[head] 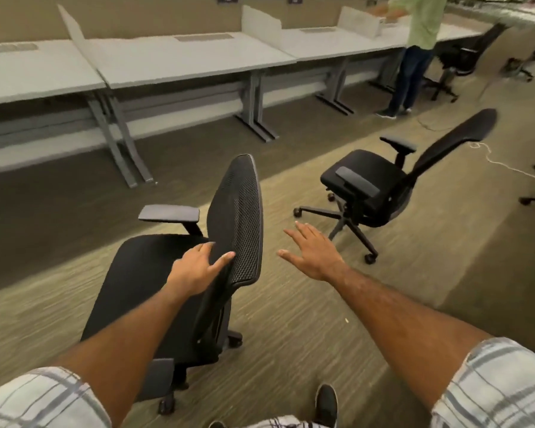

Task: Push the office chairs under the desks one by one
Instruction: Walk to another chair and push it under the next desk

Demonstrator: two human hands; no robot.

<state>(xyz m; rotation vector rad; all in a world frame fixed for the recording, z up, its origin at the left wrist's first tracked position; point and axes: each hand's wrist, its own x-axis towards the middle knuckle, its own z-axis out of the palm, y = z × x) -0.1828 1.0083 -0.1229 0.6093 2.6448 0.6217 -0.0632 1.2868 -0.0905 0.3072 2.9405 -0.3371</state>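
While the shoe (326, 403) sits at the bottom edge on the carpet (306, 319), both bare arms reach forward. Left hand (198, 267) grips the side edge of the chair (238, 217) backrest, thumb on the rear mesh, fingers curled round to the front. Right hand (312, 254) is released, fingers spread, in the air just beside the backrest and not touching it. Chair stands out on the carpet, well apart from the desks (173, 60), seat pointing left along the row rather than at them. Step, as I read it: taking hold of the first chair, push not yet done. Next move likely calls for the right hand on the other backrest edge, a swivel so the seat faces a desk, then a straight roll into the gap between desk legs; armrests may catch the desktop, can't tell the clearance. Second chair (365, 180) waits further right, also clear of the desks, backrest leaning away. A pale cable (501, 162) trails on the floor beyond it, possible caster snag. Far right, a person (420, 32) stands at a desk, with a third chair (464, 57) close behind them.
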